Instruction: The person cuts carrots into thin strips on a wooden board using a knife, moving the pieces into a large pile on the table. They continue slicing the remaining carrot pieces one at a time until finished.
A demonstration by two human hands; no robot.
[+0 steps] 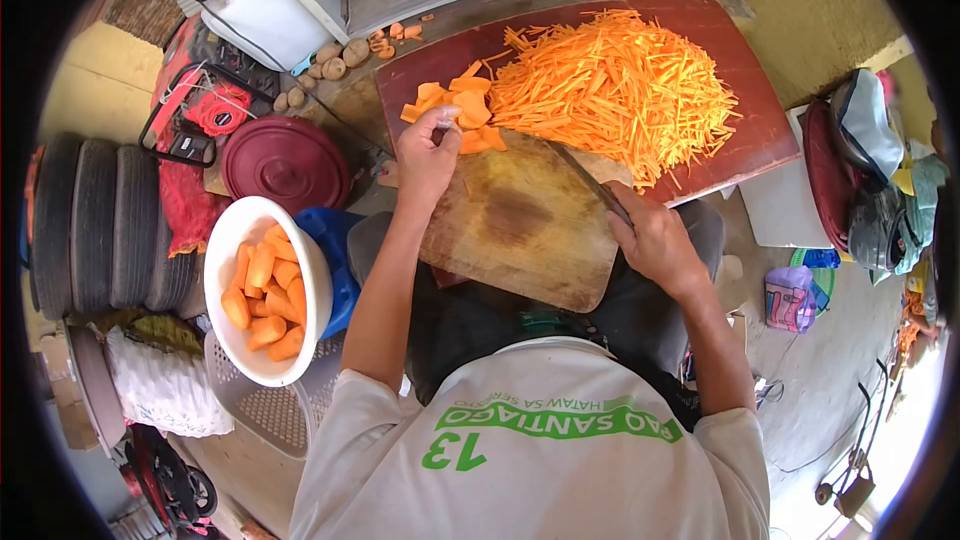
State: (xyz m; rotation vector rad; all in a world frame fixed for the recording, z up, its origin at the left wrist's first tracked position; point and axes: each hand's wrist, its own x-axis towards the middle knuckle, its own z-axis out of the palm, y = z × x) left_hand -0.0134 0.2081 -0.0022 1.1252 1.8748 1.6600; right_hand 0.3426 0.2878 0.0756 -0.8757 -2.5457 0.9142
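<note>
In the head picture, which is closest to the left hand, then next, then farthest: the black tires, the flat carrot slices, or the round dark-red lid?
1. Flat carrot slices: right by the left hand.
2. Round dark-red lid: off to the left.
3. Black tires: farther left still.

Bright light meets me from the right, inside a black, rounded rim.
Glare burns white well beyond the near right corner of my red table (762, 130); lens distortion bows its far edge, while on its surface I see the shredded carrots (620, 90) crisply.
</note>
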